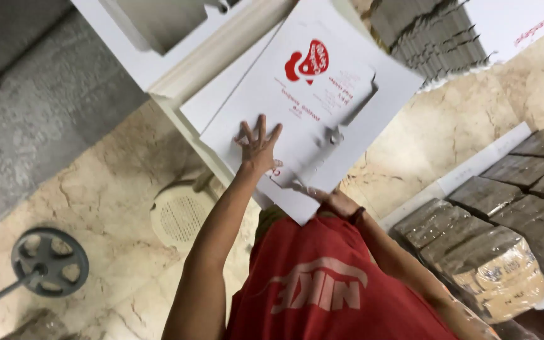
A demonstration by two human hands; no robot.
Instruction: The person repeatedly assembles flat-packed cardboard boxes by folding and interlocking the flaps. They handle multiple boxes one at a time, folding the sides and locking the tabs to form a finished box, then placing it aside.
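Observation:
A flat white die-cut cardboard sheet [322, 107] with a red printed emblem lies on a white table edge [221, 56], tilted toward me. My left hand [258, 146] rests flat on the sheet's lower left part with its fingers spread. At the sheet's near corner my right hand [338, 203], which wears a dark wristband, grips the edge next to a cut-out flap; its fingers are partly hidden under the card. A second white sheet [203, 107] shows beneath the top one.
A stack of flat grey card blanks [432, 31] stands at the upper right. Wrapped bundles of card [492, 252] lie on the floor at the right. On the stone floor to the left are a white perforated stool [181, 215] and a round metal wheel [50, 261].

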